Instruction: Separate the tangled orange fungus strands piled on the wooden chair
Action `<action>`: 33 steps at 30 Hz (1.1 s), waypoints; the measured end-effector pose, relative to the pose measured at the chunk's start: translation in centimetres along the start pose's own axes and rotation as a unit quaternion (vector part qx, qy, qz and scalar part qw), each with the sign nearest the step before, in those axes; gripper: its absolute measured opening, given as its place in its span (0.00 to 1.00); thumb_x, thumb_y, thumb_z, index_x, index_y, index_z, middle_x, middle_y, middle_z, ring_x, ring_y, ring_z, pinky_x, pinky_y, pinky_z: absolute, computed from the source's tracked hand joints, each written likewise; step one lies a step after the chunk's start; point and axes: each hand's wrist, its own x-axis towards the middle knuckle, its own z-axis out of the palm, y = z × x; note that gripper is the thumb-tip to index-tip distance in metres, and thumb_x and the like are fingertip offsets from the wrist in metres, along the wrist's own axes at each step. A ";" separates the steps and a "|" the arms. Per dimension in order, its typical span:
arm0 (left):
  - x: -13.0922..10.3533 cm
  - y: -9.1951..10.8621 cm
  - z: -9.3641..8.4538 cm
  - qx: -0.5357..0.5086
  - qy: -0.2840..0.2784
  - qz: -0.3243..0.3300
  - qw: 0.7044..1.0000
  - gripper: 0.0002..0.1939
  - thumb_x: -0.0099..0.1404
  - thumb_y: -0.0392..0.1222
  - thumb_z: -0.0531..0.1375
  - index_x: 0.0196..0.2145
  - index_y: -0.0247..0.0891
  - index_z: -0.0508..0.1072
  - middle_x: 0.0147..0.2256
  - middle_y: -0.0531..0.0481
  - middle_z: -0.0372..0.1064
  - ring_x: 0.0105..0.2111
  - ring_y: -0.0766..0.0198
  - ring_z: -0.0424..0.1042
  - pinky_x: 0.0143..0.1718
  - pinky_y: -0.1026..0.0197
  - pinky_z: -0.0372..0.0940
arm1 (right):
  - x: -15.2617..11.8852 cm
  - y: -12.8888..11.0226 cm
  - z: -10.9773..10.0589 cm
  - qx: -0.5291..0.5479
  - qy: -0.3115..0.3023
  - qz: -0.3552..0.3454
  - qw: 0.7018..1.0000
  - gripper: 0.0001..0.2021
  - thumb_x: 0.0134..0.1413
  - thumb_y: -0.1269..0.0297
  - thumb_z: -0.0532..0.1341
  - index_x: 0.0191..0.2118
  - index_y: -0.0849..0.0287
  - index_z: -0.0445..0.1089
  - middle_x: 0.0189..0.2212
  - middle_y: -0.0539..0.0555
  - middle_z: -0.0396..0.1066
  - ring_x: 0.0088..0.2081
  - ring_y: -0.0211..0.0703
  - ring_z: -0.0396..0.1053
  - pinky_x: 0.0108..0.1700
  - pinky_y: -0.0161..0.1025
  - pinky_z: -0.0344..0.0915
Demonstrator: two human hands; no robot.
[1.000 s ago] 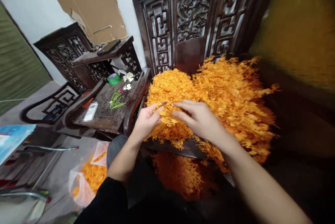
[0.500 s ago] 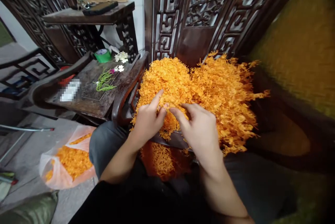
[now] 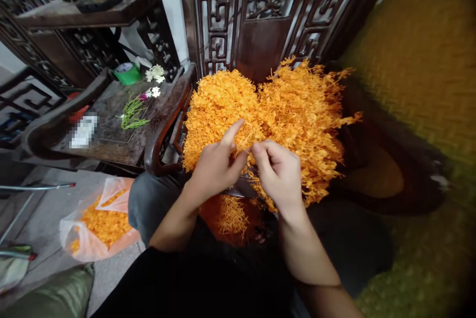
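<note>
Right hand (image 3: pixel 279 174) pinches a thin orange strand (image 3: pixel 250 150); left hand (image 3: pixel 215 168), finger outstretched, grip unclear; frilly orange heaps (image 3: pixel 223 102) on glossy wood (image 3: pixel 246 188)

Carved dark wood latticework (image 3: pixel 260 47) rises before me at upper middle, light glinting off it, beside a strip of white wall (image 3: pixel 173 15). At upper left I see a wooden stand (image 3: pixel 92 19) and, below, a wooden armchair (image 3: pixel 106 132); grey floor (image 3: pixel 44 211) shows lower left.

Relative to left heap (image 3: pixel 219 102): right heap (image 3: pixel 305 114) adjoins, right; chair back (image 3: pixel 260 45) stands behind; tape roll (image 3: pixel 128 75) lies left, on neighbouring seat (image 3: pixel 106 148); plastic bag (image 3: pixel 89 244) sits front-left, on floor (image 3: pixel 113 271).
</note>
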 end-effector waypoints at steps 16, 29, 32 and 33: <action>0.3 -2.3 0.7 -0.151 0.294 -0.088 0.940 0.20 0.70 0.55 0.60 0.29 0.37 0.73 0.22 0.55 0.62 0.22 0.69 0.59 0.25 0.64 0.54 | -3.0 -3.0 -0.6 0.048 -0.061 0.033 0.996 0.13 0.64 0.61 0.64 0.28 0.58 0.69 0.22 0.48 0.72 0.23 0.35 0.68 0.28 0.35 0.62; 0.9 -1.1 1.8 -0.386 0.118 -0.114 0.908 0.22 0.68 0.58 0.63 0.47 0.36 0.82 0.20 0.59 0.47 0.19 0.73 0.45 0.19 0.65 0.43 | -1.7 -0.6 -2.5 0.032 -0.030 -0.011 0.999 0.16 0.68 0.59 0.60 0.56 0.56 0.77 0.39 0.54 0.79 0.37 0.41 0.75 0.42 0.42 0.72; 0.6 -0.6 2.2 -0.349 0.086 -0.117 0.926 0.24 0.69 0.59 0.61 0.51 0.39 0.81 0.20 0.58 0.49 0.19 0.72 0.48 0.19 0.65 0.47 | -1.3 0.3 -2.3 -0.001 -0.049 0.044 0.998 0.19 0.62 0.52 0.66 0.52 0.58 0.79 0.45 0.59 0.79 0.44 0.49 0.77 0.51 0.49 0.72; 0.5 -0.6 2.2 -0.334 0.069 -0.118 0.933 0.25 0.69 0.59 0.61 0.53 0.40 0.81 0.19 0.58 0.49 0.19 0.72 0.48 0.18 0.65 0.48 | -1.1 0.7 -2.2 0.002 -0.057 0.061 0.996 0.20 0.60 0.51 0.67 0.51 0.59 0.80 0.47 0.60 0.79 0.46 0.51 0.77 0.53 0.51 0.71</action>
